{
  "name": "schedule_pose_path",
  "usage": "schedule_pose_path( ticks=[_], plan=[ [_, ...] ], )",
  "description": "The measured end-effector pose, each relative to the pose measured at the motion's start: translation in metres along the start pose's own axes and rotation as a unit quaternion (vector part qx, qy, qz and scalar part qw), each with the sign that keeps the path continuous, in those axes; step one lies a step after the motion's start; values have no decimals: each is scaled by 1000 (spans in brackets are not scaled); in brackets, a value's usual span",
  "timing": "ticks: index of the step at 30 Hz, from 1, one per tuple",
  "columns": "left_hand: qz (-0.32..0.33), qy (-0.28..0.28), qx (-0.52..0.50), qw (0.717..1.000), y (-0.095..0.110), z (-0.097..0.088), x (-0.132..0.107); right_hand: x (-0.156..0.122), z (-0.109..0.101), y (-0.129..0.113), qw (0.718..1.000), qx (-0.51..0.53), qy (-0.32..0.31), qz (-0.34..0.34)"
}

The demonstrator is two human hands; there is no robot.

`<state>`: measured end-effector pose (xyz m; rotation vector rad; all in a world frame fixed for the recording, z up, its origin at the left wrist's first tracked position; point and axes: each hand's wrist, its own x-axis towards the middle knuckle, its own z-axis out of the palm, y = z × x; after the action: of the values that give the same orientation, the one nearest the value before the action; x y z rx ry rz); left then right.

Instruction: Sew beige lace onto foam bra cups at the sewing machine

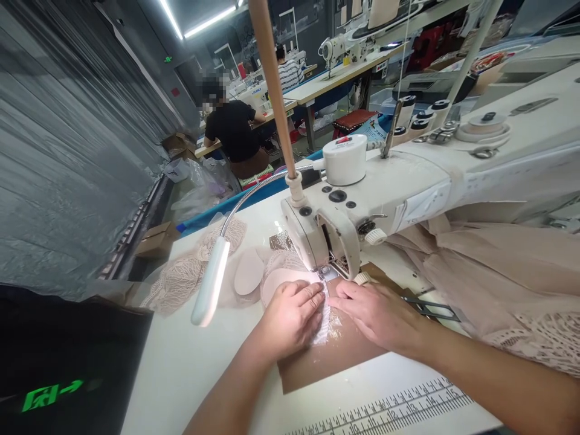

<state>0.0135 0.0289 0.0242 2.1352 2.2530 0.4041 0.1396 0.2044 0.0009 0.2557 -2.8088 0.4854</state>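
Note:
My left hand (294, 311) lies with fingers flat and together on a white ribbed strip (323, 329) and the beige fabric piece (276, 281) beside it. From the other side, my right hand (378, 311) has its thumb and bent fingers drawn together at the strip's edge. Both hands are just in front of the presser foot (323, 272) of a white sewing machine (338, 241). A brown shiny sheet (299, 371) is spread beneath the work. The needle tip and part of the fabric are hard to make out.
A lit lamp (211, 284) on a bendy neck hangs left of the work. Beige lace pieces (179, 281) lie at the left, draped beige fabric (498, 260) at the right. A ruler scale (403, 414) runs along the front. A person (233, 127) sits at machines beyond.

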Motion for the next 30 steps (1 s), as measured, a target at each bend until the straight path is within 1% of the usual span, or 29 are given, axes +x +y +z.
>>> schedule_pose_path(
  ticks=[3,8,11,15,18,23,27,30],
  plan=[
    [-14,-1,13,1000,2,0,0,1,0,0,1000,-10,8,10],
    [-46,-6,25,999,4,1,4,4,0,0,999,-28,-1,37],
    [-58,-12,32,998,4,0,5,6,2,0,998,-40,7,52],
    [-63,-10,30,997,3,0,4,7,1,-1,996,-59,16,61],
    [-60,-1,22,998,1,0,1,7,-3,-1,997,-46,8,59],
    [-34,20,-15,999,-3,1,-7,2,-7,2,1000,1,-28,4],
    [-12,21,-45,999,-5,2,-10,-4,-4,7,997,32,-44,-55],
    [2,22,-54,998,-6,2,-11,-7,-3,9,994,36,-60,-81]
  ],
)
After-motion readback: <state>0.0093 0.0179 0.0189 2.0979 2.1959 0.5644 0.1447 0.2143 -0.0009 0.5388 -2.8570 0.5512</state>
